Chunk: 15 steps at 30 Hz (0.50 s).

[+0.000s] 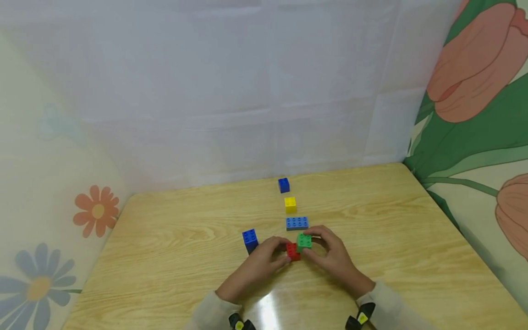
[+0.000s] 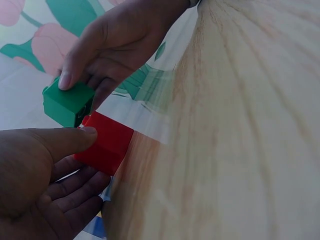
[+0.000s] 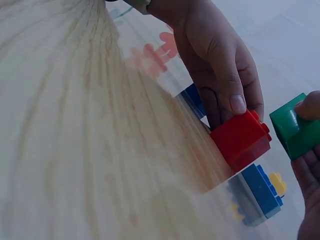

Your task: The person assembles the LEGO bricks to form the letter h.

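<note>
My left hand (image 1: 262,258) pinches a red building brick (image 1: 293,253) between thumb and fingers; it sits on the table in the left wrist view. In my right hand (image 1: 335,256) a green building brick (image 1: 304,241) is held by thumb and fingertips, raised above the tabletop. In the right wrist view a gap shows between the green brick (image 3: 295,125) and the studs of the red brick (image 3: 242,140). Just beyond both hands lies a long light-blue brick (image 1: 297,223). Left of my left hand stands a dark blue brick (image 1: 250,239), partly hidden by that hand.
Farther back on the wooden table (image 1: 185,229) are a yellow brick (image 1: 290,205) and a small dark blue brick (image 1: 283,185), roughly in line with the light-blue one. A white sheet (image 1: 231,91) hangs behind the table's far edge. Flower-patterned walls flank both sides.
</note>
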Motion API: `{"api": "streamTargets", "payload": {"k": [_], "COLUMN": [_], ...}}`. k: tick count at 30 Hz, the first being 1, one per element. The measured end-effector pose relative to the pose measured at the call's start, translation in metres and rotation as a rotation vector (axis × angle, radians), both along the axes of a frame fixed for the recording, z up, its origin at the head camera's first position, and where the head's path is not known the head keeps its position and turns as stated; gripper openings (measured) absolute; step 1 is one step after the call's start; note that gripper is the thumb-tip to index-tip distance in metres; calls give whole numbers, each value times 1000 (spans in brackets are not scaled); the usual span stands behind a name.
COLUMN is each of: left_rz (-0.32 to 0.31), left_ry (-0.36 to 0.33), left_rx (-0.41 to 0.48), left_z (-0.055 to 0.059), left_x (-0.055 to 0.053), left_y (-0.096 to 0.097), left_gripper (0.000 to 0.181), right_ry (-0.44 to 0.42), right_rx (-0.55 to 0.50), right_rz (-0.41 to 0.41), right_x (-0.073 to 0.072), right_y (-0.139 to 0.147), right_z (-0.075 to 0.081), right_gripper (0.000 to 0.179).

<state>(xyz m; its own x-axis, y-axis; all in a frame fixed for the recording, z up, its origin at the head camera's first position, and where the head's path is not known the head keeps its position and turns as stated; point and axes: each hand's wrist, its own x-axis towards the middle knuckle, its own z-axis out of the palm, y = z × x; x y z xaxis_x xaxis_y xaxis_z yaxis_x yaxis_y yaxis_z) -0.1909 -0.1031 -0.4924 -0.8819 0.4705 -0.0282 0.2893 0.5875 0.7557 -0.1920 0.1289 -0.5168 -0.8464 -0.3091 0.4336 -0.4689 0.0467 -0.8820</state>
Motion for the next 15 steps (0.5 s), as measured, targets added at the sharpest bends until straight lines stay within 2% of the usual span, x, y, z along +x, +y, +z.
{"api": "streamTargets", "payload": {"k": [15], "left_rz": [-16], "left_ry": [26], "left_rx": [-16], "left_z": [-1], "left_x": [0], "left_y": [0], "left_gripper": [38], "right_ry": [-9], "right_rx": [-29], "right_rz": [49], "right_x": [2], "right_y": [-11], "right_z": [0], "right_gripper": [43]}}
